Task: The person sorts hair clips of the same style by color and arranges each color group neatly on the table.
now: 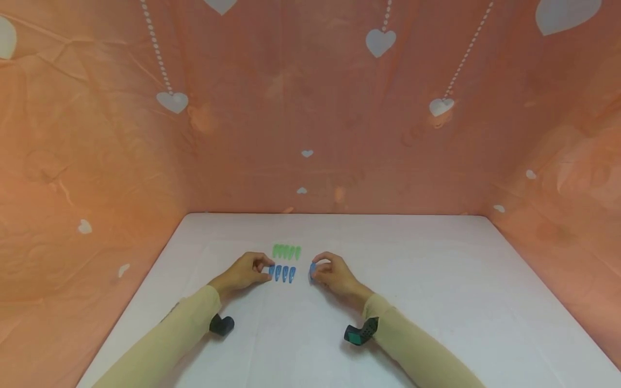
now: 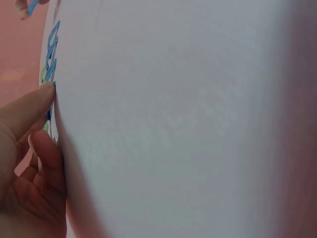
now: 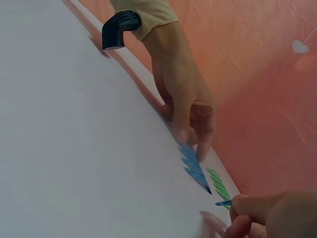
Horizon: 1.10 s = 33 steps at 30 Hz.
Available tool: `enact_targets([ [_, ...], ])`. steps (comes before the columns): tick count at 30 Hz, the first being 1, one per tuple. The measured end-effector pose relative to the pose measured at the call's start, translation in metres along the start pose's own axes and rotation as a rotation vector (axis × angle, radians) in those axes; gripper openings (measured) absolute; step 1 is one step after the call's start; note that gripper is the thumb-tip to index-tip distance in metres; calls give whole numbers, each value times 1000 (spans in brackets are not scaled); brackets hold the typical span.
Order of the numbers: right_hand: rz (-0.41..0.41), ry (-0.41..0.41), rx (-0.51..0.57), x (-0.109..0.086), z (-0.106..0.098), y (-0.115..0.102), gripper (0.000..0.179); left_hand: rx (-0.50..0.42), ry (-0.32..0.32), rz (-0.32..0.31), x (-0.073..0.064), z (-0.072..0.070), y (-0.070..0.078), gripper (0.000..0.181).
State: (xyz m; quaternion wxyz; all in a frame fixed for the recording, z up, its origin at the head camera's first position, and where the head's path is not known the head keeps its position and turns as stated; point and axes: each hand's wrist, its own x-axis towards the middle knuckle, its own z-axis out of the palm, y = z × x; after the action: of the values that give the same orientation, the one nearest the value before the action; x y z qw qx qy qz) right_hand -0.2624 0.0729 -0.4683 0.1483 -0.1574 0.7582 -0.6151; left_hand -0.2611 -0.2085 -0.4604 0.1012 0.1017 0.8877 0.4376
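Note:
Several blue hair clips stand side by side in a short row on the white table. At the row's left end, my left hand pinches the leftmost blue clip between thumb and finger, at its two ends. Another blue clip is in my right hand, held upright between thumb and fingers, a small gap right of the row. In the right wrist view this held clip juts from the fingertips. Just behind the blue row lies a row of green hair clips.
The white table spreads out on both sides and in front of the hands. An orange cloth with white hearts encloses it at the back and sides. Black wrist cameras hang below the sleeves, close over the table.

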Motion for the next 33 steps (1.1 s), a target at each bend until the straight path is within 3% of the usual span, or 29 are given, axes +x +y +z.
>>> enact_targets([
  [11, -48, -33, -73, 10, 20, -5, 29, -5, -3, 4, -1, 0, 2, 35],
  [20, -84, -9, -190, 19, 27, -4, 27, -6, -12, 38, 1, -1, 1, 34],
  [27, -40, 48, -272, 20, 28, -6, 26, -5, -13, 27, 0, -1, 1, 35],
  [33, -2, 34, -291, 20, 26, -8, 24, -3, -7, 12, 0, -1, 3, 34],
])
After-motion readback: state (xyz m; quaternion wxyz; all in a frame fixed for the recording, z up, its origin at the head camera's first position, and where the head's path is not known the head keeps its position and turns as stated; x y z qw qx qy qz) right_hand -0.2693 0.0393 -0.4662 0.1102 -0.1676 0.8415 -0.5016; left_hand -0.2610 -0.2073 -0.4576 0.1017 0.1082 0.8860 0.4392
